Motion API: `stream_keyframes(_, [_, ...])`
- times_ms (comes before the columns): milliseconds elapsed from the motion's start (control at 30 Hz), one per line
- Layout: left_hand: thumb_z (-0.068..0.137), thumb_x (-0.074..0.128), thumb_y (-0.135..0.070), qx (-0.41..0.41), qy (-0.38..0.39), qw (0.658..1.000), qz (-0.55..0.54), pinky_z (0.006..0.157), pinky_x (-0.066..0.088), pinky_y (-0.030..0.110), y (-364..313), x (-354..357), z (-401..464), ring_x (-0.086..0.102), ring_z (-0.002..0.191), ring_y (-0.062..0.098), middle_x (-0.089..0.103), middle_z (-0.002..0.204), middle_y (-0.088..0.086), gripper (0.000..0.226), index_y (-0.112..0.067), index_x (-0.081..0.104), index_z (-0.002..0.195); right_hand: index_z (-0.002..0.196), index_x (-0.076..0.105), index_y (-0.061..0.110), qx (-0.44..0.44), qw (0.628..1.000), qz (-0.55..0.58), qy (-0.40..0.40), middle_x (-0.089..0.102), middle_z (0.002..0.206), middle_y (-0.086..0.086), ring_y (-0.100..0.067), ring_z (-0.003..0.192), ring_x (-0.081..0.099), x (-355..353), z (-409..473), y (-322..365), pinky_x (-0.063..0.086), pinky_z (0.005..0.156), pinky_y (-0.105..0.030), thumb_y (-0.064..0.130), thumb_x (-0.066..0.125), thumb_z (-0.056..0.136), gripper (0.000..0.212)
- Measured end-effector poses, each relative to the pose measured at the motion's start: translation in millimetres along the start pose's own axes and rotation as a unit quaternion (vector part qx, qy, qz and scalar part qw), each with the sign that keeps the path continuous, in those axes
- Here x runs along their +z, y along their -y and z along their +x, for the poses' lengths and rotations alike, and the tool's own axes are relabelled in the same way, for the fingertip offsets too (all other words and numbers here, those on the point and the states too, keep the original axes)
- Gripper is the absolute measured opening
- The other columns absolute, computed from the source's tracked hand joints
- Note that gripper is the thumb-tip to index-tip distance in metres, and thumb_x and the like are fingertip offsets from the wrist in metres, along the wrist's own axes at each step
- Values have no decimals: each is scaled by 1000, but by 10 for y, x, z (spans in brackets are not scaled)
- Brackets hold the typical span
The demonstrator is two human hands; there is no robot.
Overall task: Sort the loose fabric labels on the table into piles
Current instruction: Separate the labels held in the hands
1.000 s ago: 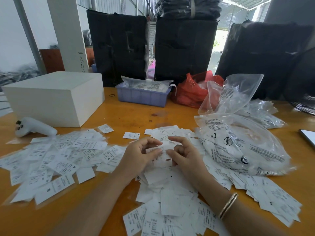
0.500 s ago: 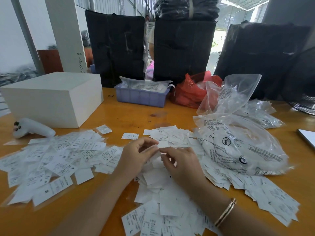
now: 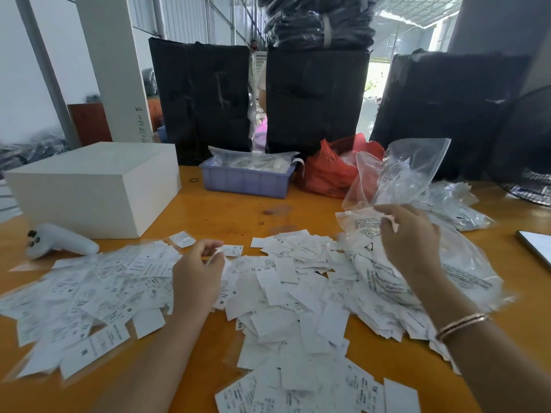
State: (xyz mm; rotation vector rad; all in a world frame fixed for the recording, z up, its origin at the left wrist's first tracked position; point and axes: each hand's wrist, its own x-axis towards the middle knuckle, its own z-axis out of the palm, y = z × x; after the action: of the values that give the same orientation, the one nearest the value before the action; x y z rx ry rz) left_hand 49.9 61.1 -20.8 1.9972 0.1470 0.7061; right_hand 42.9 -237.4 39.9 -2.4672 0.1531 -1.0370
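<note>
Worktop (image 3: 232, 213): orange wood, carrying everything; the white box (image 3: 89, 186) is my landmark.
Middle heap (image 3: 292, 299): unsorted labels sprawl right of the box and nearer the person, long sides pointing every way.
Left pile (image 3: 89, 290): labels spread directly in front of the box, left of the heap.
Clear bag (image 3: 417, 257): far right of the box, overlapping the heap's right edge, in the way there.
Right hand (image 3: 408, 234): up over the bag, fingers curled; seems to pinch a white scrap, can't tell for sure.
Left hand (image 3: 196, 272): nearer the box, between pile and heap, its grip pinching one small label (image 3: 217, 254); the pile lies just to its left.
</note>
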Motion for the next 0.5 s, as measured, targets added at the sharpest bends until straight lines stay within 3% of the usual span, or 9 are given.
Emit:
stream_keyframes(133, [89, 60, -12, 24, -17, 996, 80, 54, 46, 23, 18, -88, 15, 55, 68, 3, 66, 92, -6, 18, -25, 69, 97, 127, 56, 22, 115, 966, -165, 163, 54, 134, -3, -26, 117, 52, -42, 197, -439, 38, 99, -42, 28, 52, 93, 35])
stream_keyframes(233, [85, 66, -12, 60, -18, 977, 206, 76, 50, 39, 25, -113, 1, 59, 84, 18, 67, 103, 2, 19, -24, 70, 100, 118, 61, 19, 123, 923, -242, 272, 59, 125, -4, -25, 111, 55, 32, 110, -589, 44, 92, -38, 38, 47, 96, 32])
stream_keyframes(367, [79, 73, -15, 114, -18, 934, 337, 88, 38, 43, 8, -75, -37, 51, 108, 27, 61, 116, 6, 28, -23, 69, 106, 107, 66, 23, 118, 938, -241, 221, 64, 110, -3, -24, 97, 57, 88, 26, -618, 44, 86, -35, 26, 47, 94, 23])
stream_keyframes(500, [80, 72, -27, 105, -3, 909, 404, 92, 29, 43, -12, -101, -45, 42, 117, 25, 57, 124, 2, 32, -30, 66, 111, 85, 63, 22, 135, 958, -203, 152, 56, 75, 2, -21, 75, 47, 70, 4, -622, 36, 81, -36, 24, 47, 91, 18])
